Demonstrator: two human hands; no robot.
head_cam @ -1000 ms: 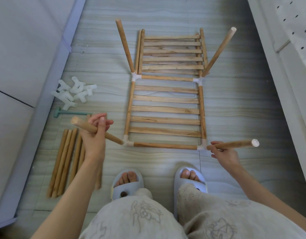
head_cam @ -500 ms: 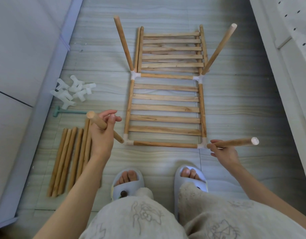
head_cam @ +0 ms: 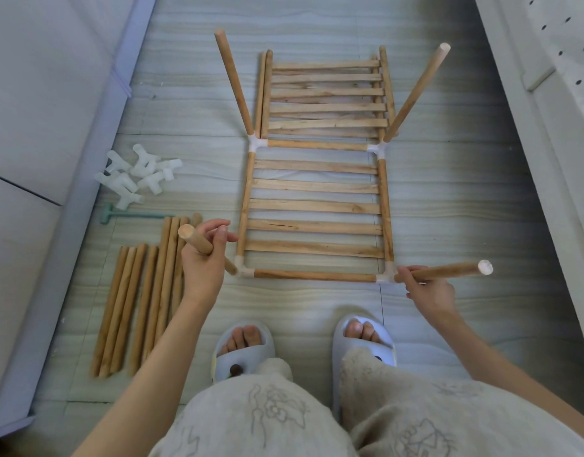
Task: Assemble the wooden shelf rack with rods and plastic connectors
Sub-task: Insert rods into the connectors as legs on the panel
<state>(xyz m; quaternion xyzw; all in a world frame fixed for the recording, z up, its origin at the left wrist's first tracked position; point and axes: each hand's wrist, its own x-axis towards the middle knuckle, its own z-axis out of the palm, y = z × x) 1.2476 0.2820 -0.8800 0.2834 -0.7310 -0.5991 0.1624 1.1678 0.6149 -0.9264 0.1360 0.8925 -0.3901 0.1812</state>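
So you're at the leg stage on the near end of the bottom shelf frame (head_cam: 317, 206), which lies flat on the floor (head_cam: 448, 199) right in front of your slippers (head_cam: 242, 352). Your left hand (head_cam: 203, 262) is wrapped around a rod (head_cam: 198, 242) whose lower end sits at the near-left plastic connector (head_cam: 242, 268), and your right hand (head_cam: 427, 290) pinches another rod (head_cam: 448, 270) at the near-right connector (head_cam: 387, 275). Both hands are closed on their rods, well apart, one at each corner.

The two far corners already have their uprights (head_cam: 233, 84) standing, so I'd say these two are the last of this tier. Both look tilted outward a lot, the right one almost flat, so I can't tell if either is properly seated in its socket yet.

Next move, I reckon: swing each rod up until it lines up with the socket, then push straight down, firmly. Pushing at an angle could pop the connector off the frame rod.

After that you've got the second slatted panel (head_cam: 326, 94) lying just past the frame, spare connectors (head_cam: 139, 174) and loose rods (head_cam: 142, 291) off to your left by the little green mallet (head_cam: 129, 216).
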